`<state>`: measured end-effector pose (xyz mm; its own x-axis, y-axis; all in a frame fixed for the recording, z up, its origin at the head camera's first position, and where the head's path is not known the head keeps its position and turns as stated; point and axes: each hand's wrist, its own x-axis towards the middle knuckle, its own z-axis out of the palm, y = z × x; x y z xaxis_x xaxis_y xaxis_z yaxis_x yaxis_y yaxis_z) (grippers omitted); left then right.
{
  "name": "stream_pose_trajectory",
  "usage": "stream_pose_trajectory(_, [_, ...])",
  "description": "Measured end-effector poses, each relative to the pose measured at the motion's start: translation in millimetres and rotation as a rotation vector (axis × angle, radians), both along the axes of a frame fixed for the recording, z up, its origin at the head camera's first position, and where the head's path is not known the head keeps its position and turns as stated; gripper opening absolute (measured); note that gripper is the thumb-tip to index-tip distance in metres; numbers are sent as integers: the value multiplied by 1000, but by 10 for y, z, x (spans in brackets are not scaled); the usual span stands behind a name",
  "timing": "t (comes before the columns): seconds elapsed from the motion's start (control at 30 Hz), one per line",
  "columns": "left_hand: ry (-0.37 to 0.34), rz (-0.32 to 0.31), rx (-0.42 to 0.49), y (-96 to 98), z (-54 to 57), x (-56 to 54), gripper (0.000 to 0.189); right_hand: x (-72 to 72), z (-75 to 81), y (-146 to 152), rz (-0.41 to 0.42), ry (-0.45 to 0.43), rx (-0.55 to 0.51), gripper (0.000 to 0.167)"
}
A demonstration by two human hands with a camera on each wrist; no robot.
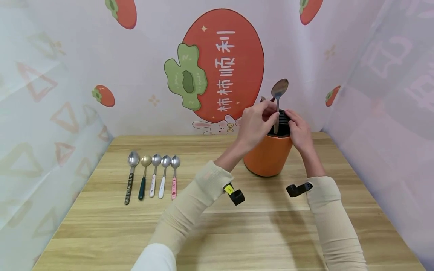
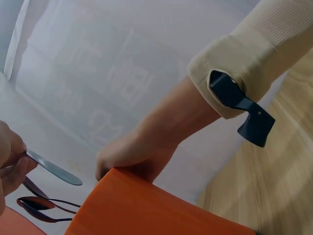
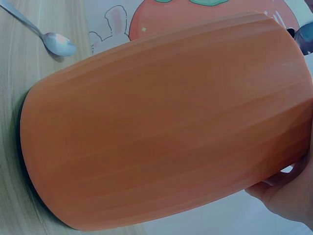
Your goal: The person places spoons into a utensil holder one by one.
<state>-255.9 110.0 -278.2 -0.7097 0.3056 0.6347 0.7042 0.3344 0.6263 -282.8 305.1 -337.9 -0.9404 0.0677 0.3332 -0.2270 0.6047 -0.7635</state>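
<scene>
Spoon pinched upright over the orange container

The left hand has thumb and fingers together on the spoon, bowl up and handle pointing down at the container's mouth. In the left wrist view, the tip of that handle stops just short of the rim. The right hand is clamped on the container's edge at the far side from the left hand. More dark utensils stick out past the rim.

The container stands on the wooden table, towards its back right. Well apart to the left, five spoons lie in a row, bowls away from the person: one with a black patterned handle, one dark green, two white, one pink. Behind hangs a cloth printed with persimmons
</scene>
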Motion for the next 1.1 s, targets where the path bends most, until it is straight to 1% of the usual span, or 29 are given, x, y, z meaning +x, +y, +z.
stream_pose_trajectory(0.07, [14, 2, -1, 43, 12, -28, 16, -3, 4, -3, 4, 6, 0, 47])
stream_pose_trajectory(0.13, [26, 13, -22, 80, 3, -54, 14, -7, 8, -10, 5, 9, 0, 47])
stream_pose_trajectory(0.27, [39, 44, -77, 122, -63, -84, 14, -26, 3, -21, 7, 14, -1, 48])
stream_pose_trajectory(0.47, [10, 64, -113, 132, -164, -88, 16, -43, -10, -27, -3, 16, 22, 48])
stream_pose_trajectory(0.53, [11, 67, -120, 138, -189, -94, 15, -39, -9, -23, -4, 13, 28, 48])
stream_pose_trajectory(0.87, [12, 88, -178, 172, -277, -96, 13, -23, -16, -7, -7, 11, 15, 47])
stream_pose_trajectory(1.1, [-11, 94, -177, 185, -315, -103, 14, -21, -29, -9, -14, 13, 12, 47])
